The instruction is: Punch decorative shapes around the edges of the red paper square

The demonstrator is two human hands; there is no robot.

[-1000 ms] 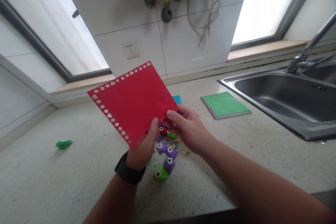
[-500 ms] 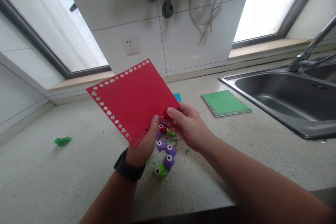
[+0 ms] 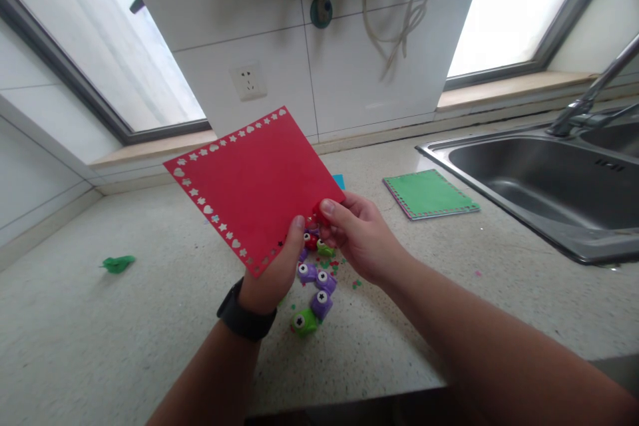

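A red paper sheet (image 3: 249, 180) is held up at a tilt, with hearts, stars and flowers cut through along its left and upper edges and part of the lower one. My left hand (image 3: 279, 263) grips the lower edge, thumb on top. My right hand (image 3: 362, 233) pinches a small red punch (image 3: 322, 212) at the sheet's edge near the right corner. Below the hands, on the counter, lie purple punches (image 3: 322, 305), a green punch (image 3: 303, 323) and another red punch (image 3: 310, 241), with small paper bits around them.
A stack of punched sheets, green on top (image 3: 432, 193), lies right of centre beside the steel sink (image 3: 519, 180). A crumpled green piece (image 3: 118, 264) is at the left. A blue piece (image 3: 339, 181) shows behind the red sheet.
The view has shifted slightly. Both hands still hold the red sheet and the red punch in nearly the same place.
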